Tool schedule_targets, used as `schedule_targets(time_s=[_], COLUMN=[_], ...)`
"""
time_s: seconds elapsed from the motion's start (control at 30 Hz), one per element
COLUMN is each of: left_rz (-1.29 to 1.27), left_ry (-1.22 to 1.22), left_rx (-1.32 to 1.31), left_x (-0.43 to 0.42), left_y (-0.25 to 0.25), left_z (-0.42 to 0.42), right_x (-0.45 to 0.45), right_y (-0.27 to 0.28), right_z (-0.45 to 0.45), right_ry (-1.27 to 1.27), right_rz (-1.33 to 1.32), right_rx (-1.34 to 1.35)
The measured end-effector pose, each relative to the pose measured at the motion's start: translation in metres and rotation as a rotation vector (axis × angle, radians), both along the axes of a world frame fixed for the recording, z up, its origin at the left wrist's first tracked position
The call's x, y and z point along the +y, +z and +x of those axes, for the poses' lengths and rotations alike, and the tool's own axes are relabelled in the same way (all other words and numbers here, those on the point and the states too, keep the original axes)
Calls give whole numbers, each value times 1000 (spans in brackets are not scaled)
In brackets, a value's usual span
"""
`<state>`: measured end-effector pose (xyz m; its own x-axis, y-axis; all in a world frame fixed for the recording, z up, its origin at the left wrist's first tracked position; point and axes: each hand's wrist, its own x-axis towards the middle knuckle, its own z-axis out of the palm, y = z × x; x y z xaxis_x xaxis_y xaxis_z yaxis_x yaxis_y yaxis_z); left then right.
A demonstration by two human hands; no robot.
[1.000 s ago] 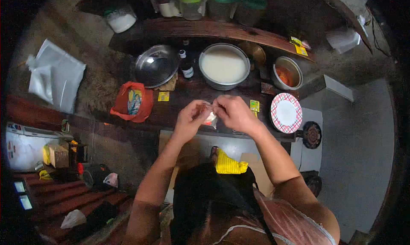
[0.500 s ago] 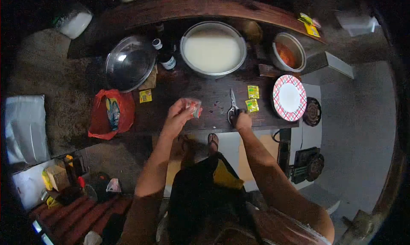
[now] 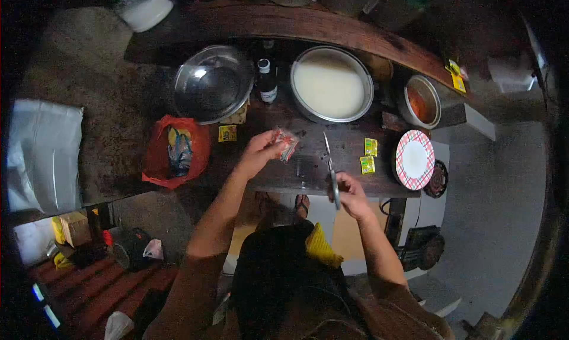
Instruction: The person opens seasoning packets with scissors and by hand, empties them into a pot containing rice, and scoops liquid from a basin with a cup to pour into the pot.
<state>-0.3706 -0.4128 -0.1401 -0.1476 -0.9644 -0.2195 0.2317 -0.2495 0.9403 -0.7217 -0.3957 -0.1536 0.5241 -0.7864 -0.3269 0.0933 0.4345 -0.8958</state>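
My left hand is closed on a small clear plastic packet with red on it, held above the dark wooden table. What is inside the packet is too small to make out. In my right hand is a pair of scissors, gripped at the handles near the table's front edge. Their blades point away from me and look nearly closed. To the right of the blades lie two yellow-green sachets, one in front of the other. Another yellow sachet lies left of the packet.
Along the back stand a clear-lidded bowl, a dark bottle, a large basin of whitish liquid and a tub with orange-red contents. A checked-rim plate sits right, a red plastic bag left.
My right hand has lifted the scissors off the table and turned them upward. My left hand still holds the packet. The camera view has shifted, moving the tabletop things rightward and slightly down.
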Motion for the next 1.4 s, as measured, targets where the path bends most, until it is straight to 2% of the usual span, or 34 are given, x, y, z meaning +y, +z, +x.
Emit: schedule_targets(time_s=[0.03,0.1,0.13,0.33,0.43,0.67,0.93,1.03,1.13,1.23,1.27,1.33,1.4], left_rz=[2,-25,-43,-158,-202,-221,-168,-163,-73,-118,68,5,-60], left_ry=[10,22,24,70,51,109,204,262,340,414,412,446,475], left_rx=[9,11,9,4,-71,-101,-102,-180,-218,-259,-108,-180,-256], left_x=[-1,-3,-4,-4,-1,13,43,69,97,132,146,160,171], left_y=[2,3,4,20,29,23,20,25,-18,18,38,12,5], left_z=[4,13,17,25,30,48,93,126,168,206,217,245,260], right_x=[-6,-20,-29,-56,-69,-73,-68,-70,-61,-56,-55,-52,-40], right_y=[20,85,101,128,146,141,151,129,120,93,83,67,75], right_z=[8,28,36,77,102,134,191,225,285,345,362,393,415], right_ry=[11,136,183,303,472,507,661,722,788,881,892,995,1017], right_rz=[-11,-475,-540,-744,-622,-763,-674,-762,-863,-892,-899,-891,-823], right_rx=[3,796,901,955,991,943,936,885,834,777,771,702,667])
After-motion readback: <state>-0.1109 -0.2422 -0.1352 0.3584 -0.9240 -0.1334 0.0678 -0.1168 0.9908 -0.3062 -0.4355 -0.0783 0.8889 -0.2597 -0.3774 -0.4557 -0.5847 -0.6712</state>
